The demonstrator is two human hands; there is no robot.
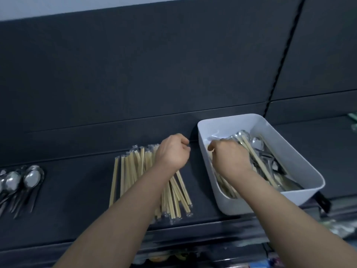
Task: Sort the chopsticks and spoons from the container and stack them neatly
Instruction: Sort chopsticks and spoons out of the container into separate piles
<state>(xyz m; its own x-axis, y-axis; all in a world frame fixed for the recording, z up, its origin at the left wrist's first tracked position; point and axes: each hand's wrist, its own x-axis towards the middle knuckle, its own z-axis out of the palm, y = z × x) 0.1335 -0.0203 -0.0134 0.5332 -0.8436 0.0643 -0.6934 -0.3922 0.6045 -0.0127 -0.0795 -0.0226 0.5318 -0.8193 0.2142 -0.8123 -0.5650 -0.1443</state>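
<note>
Head view: looks down on a dark work surface (77,200) with both bare forearms reaching forward
Left hand (172,151): curled into a loose fist, knuckles up, over the far end of the sorted chopsticks; whether anything sits inside the fist cannot be told
Right hand (229,158): down inside the white container (301,163), fingers closed around a bundle of wrapped chopsticks there; fingertips hidden behind the hand
Sorted chopsticks (133,171): pale wooden pairs in clear sleeves, lying side by side under and just left of the left hand and forearm, long axes running toward and away from the body; near ends uneven, a few on the right side splayed diagonally
White container: rectangular tub, just right of the left hand, around the right hand, turned at an angle on the surface
Container contents (258,151): mixed wrapped chopsticks and metal spoons, heaped loosely, just right of the right hand and beneath it
Sorted spoons (21,182): shiny metal, bowls up and away from the body, handles overlapping, well to the left of the left hand at the frame edge
Backdrop: dark panelled wall beyond both hands
</note>
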